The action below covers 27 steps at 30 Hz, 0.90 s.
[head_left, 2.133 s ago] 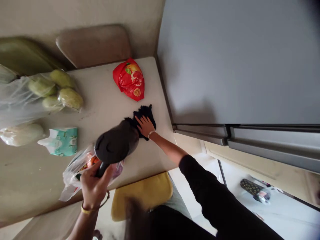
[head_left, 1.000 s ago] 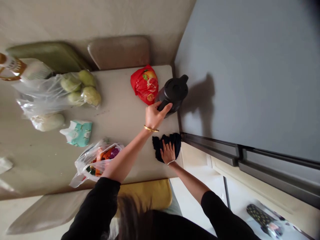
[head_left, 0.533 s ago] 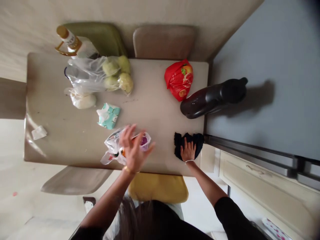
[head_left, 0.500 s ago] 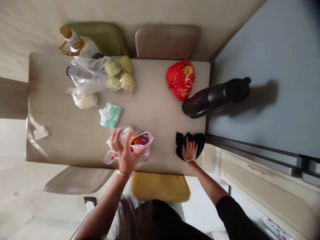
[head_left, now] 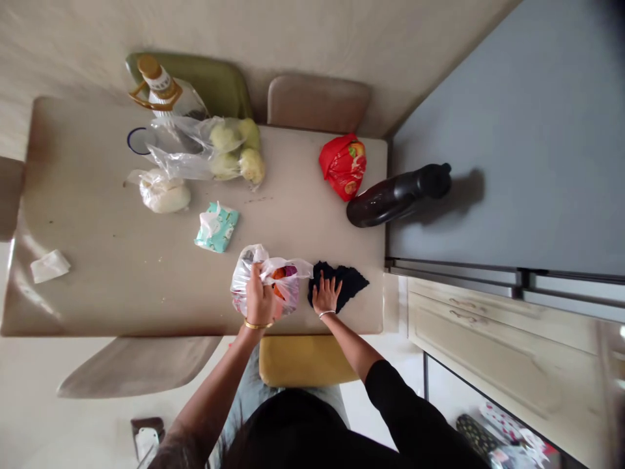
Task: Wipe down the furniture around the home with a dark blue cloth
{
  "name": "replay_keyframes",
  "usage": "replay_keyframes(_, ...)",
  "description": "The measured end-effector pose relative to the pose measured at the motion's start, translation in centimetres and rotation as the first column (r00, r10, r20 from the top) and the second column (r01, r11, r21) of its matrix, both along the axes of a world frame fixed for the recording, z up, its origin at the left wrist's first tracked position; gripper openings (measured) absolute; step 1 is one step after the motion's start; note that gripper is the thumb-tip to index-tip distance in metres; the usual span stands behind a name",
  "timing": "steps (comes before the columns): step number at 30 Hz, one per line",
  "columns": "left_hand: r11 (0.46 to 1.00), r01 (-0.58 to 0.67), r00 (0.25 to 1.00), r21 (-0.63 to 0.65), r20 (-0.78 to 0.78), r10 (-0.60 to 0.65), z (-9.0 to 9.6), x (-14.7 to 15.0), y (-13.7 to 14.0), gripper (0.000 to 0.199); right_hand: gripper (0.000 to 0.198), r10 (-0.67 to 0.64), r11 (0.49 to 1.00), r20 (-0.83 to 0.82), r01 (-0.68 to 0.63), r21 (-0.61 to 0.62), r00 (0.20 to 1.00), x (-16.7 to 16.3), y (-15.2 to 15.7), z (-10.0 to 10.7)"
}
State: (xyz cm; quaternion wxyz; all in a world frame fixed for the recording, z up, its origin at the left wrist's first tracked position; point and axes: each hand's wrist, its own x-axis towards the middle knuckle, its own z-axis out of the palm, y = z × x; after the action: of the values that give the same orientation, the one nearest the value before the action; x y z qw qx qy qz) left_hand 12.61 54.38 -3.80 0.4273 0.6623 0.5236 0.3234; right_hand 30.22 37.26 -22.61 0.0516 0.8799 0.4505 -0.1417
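My left hand [head_left: 260, 296] is closed on the gathered top of a thin white plastic bag [head_left: 240, 281], near the table's front edge. Orange and purple items show through the bag's opening; their kind I cannot make out. Just to the right, my right hand [head_left: 327, 294] lies flat with fingers spread on a dark cloth [head_left: 347, 286], pressing it to the tabletop. The cloth's left edge is close beside the bag.
On the table [head_left: 112, 273] are a tissue pack [head_left: 222, 228], bagged green fruit [head_left: 226, 163], a white bundle [head_left: 165, 194], a large bottle [head_left: 178, 98], a red bag [head_left: 344, 166], a dark bottle [head_left: 385, 198] and a crumpled tissue [head_left: 50, 266]. A refrigerator [head_left: 488, 215] borders the right side.
My left hand has gone from loosely spread over the bag to gripping it, and the bag's top is drawn together. My right hand has slid the cloth left, toward the bag.
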Motion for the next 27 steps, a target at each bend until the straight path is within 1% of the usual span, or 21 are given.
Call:
replay_keyframes(4, 0.988, 0.155, 0.967, -0.029, 0.212, -0.145, 3.4, 5.2, -0.7, 0.030, 0.062, 0.023, 1.000, -0.036, -0.022, 0.022, 0.999, 0.4, -0.3, -0.3)
replay_keyframes(6, 0.979, 0.203, 0.942, -0.030, 0.279, -0.187, 4.1, 7.8, -0.2, 0.027, 0.060, 0.037, 0.999, -0.069, -0.035, 0.033, 0.997, 0.6, -0.5, -0.6)
replay_keyframes(7, 0.978, 0.204, 0.933, -0.033, 0.307, -0.185, 4.2, 9.1, 0.1, 0.025, 0.058, 0.040, 0.999, -0.084, -0.037, 0.037, 0.996, 0.8, -0.6, -0.8)
replay_keyframes(9, 0.983, 0.181, 0.918, -0.042, 0.367, -0.153, 3.7, 11.9, 0.8, 0.017, 0.053, 0.035, 0.998, -0.097, -0.031, 0.050, 0.995, 1.0, -0.8, -1.0)
replay_keyframes(12, 0.987, 0.142, 0.899, -0.075, 0.427, -0.097, 2.2, 16.0, 1.5, 0.004, 0.054, 0.038, 0.996, -0.087, -0.030, 0.087, 0.995, 1.3, -1.1, -1.1)
replay_keyframes(14, 0.988, 0.101, 0.891, -0.113, 0.452, -0.040, 1.3, 18.3, 1.9, 0.004, 0.056, 0.053, 0.993, -0.090, -0.043, 0.109, 0.995, 1.4, -1.3, -1.0)
replay_keyframes(16, 0.987, 0.036, 0.877, -0.158, 0.478, 0.044, 0.8, 20.1, 2.3, 0.008, 0.058, 0.061, 0.991, -0.098, -0.049, 0.123, 0.993, 1.5, -1.5, -0.8)
replay_keyframes(18, 0.983, -0.002, 0.865, -0.183, 0.493, 0.094, 0.9, 21.4, 3.1, 0.012, 0.060, 0.063, 0.990, -0.107, -0.049, 0.136, 0.992, 1.6, -1.5, -0.5)
replay_keyframes(22, 0.978, -0.047, 0.863, -0.203, 0.486, 0.142, 2.1, 23.3, 5.4, 0.016, 0.061, 0.066, 0.988, -0.126, -0.047, 0.146, 0.990, 2.1, -1.2, 0.0)
replay_keyframes(25, 0.970, -0.111, 0.855, -0.218, 0.477, 0.205, 2.8, 24.2, 7.9, 0.019, 0.063, 0.088, 0.989, -0.142, -0.069, 0.132, 0.986, 2.6, -0.7, 0.1)
replay_keyframes(27, 0.963, -0.144, 0.831, -0.227, 0.500, 0.242, 3.0, 24.7, 9.8, 0.022, 0.064, 0.098, 0.990, -0.144, -0.081, 0.116, 0.985, 2.8, -0.3, 0.1)
